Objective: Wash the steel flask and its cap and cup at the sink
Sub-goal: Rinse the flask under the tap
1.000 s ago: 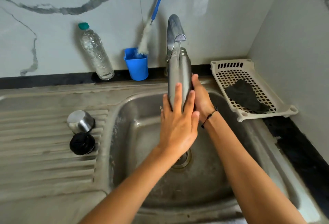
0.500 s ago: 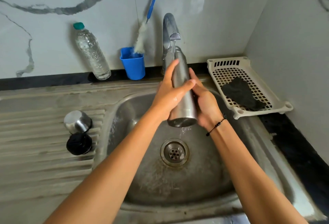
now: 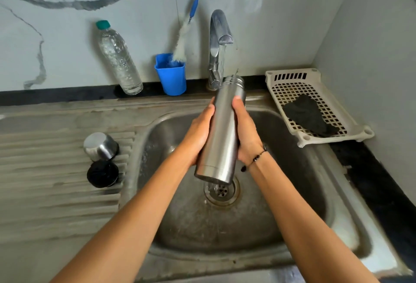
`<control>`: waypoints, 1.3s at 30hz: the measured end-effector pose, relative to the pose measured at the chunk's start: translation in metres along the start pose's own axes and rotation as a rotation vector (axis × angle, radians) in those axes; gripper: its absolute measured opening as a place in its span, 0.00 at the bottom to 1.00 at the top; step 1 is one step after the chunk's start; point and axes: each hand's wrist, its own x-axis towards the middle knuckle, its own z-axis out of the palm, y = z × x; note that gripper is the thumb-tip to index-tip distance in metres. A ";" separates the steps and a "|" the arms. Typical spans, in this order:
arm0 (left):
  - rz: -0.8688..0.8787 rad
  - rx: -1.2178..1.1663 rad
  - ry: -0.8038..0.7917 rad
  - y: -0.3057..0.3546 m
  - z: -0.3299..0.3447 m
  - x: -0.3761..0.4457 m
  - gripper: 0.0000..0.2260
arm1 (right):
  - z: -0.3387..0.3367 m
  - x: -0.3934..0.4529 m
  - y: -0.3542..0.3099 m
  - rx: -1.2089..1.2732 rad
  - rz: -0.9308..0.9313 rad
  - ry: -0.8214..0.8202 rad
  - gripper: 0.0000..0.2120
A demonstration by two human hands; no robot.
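Steel flask rinsed under the running tap, held between both hands.

Brushed, cylindrical steel flask point(image 3: 221, 132) is gripped over the stainless sink basin point(image 3: 292, 170) by the left hand point(image 3: 198, 134) and right hand point(image 3: 246, 132), each curled round one side, with its open threaded mouth tilted up to the chrome tap point(image 3: 219, 35), seemingly so the stream is caught and run-off falls toward the drain. A rounded steel cup point(image 3: 100, 145) and black round cap point(image 3: 102, 173) are parked on the ridged drainboard, probably awaiting washing. A white-bristled, blue-handled bottle brush point(image 3: 184, 35) is stood in a blue plastic tumbler point(image 3: 171, 77); a dark cloth point(image 3: 309, 116) is laid in the white perforated tray point(image 3: 290, 76).
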 end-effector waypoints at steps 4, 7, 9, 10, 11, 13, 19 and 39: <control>0.029 0.333 -0.025 0.003 0.002 -0.006 0.25 | -0.001 0.011 -0.009 -0.040 0.108 -0.039 0.27; 0.081 0.661 -0.115 0.003 0.005 -0.025 0.31 | -0.001 0.011 -0.006 0.055 0.161 -0.049 0.28; 0.146 0.723 -0.160 0.003 0.002 -0.036 0.31 | -0.003 0.006 -0.001 0.161 0.240 -0.058 0.27; 0.187 0.668 -0.161 0.005 -0.003 -0.038 0.30 | -0.004 0.004 0.000 0.224 0.288 -0.078 0.27; 0.227 0.577 -0.155 0.007 -0.009 -0.039 0.28 | -0.005 0.001 0.001 0.298 0.333 -0.088 0.28; 0.311 0.405 -0.149 0.009 -0.018 -0.038 0.28 | -0.005 -0.004 0.002 0.462 0.410 -0.046 0.29; 0.529 0.225 -0.129 -0.001 -0.014 -0.011 0.22 | 0.003 0.008 0.011 0.767 0.446 0.168 0.19; 0.018 -0.278 -0.024 0.053 -0.006 0.064 0.09 | -0.028 0.023 -0.015 -1.404 -0.307 0.096 0.45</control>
